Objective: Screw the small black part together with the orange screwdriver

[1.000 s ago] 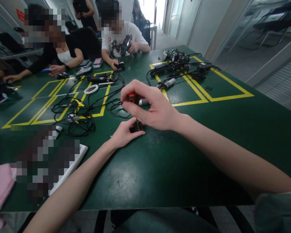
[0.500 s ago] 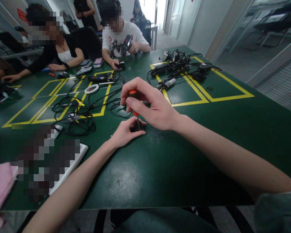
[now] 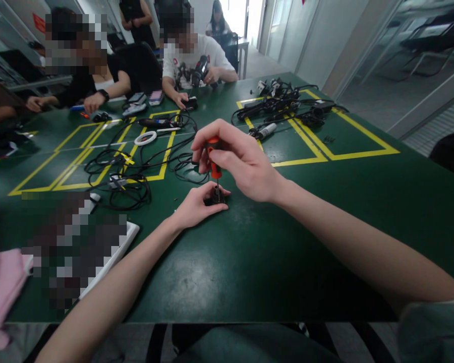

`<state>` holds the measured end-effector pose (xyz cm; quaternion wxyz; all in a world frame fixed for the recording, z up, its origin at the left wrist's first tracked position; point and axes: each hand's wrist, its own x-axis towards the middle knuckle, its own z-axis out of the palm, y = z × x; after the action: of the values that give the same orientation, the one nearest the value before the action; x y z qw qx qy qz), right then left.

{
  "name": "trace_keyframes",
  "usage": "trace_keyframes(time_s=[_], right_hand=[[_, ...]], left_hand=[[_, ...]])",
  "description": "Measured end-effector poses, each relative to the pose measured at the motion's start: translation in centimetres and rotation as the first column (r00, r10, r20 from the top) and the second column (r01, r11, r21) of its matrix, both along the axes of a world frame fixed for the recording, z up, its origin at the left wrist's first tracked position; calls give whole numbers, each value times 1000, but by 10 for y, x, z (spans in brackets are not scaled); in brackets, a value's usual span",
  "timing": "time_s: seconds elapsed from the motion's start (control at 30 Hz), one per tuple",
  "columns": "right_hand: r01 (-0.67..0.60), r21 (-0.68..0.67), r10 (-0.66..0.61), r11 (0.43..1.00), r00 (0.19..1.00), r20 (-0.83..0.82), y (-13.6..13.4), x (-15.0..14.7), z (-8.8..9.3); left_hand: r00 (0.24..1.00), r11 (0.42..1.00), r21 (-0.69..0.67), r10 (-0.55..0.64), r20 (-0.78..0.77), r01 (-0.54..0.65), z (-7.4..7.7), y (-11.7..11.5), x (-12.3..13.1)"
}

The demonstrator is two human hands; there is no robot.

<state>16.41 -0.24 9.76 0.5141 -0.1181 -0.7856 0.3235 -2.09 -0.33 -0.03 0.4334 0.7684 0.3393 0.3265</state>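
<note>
My left hand [image 3: 192, 205] clamps a small black part [image 3: 214, 200]; above it, my right hand [image 3: 245, 164] grips the red-handled screwdriver [image 3: 216, 170] — best kept plumb.

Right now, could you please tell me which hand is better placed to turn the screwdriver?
The right hand, I think: it holds the upright screwdriver from above, shaft pointing down at the small dark part. The left hand seems occupied, its thumb and fingers around that part.

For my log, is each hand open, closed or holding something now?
Left hand: holding a small dark part.
Right hand: holding an orange-handled screwdriver.
</note>
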Motion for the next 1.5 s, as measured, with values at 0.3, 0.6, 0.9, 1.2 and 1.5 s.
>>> trace_keyframes(time_s=[0.3,0.6,0.9,1.2,1.5], right_hand=[[-25,-63,24,998,999,-24,-4,-4,3],[-112,-212,85,971,988,-131,-2,-4,0],[-171,-264,125,949,975,-183,-3,-7,2],[-386,-473,202,792,897,-394,-13,-12,4],[-419,-486,241,767,890,-386,-19,-16,-1]], left_hand=[[999,999,-20,-39,14,39,0,1,-3],[1000,995,-96,-25,-8,24,8,3,-3],[999,996,-90,-25,35,28,2,0,-1],[994,998,65,-17,-105,24,-3,-6,1],[989,995,13,-101,-109,103,-3,-6,-1]])
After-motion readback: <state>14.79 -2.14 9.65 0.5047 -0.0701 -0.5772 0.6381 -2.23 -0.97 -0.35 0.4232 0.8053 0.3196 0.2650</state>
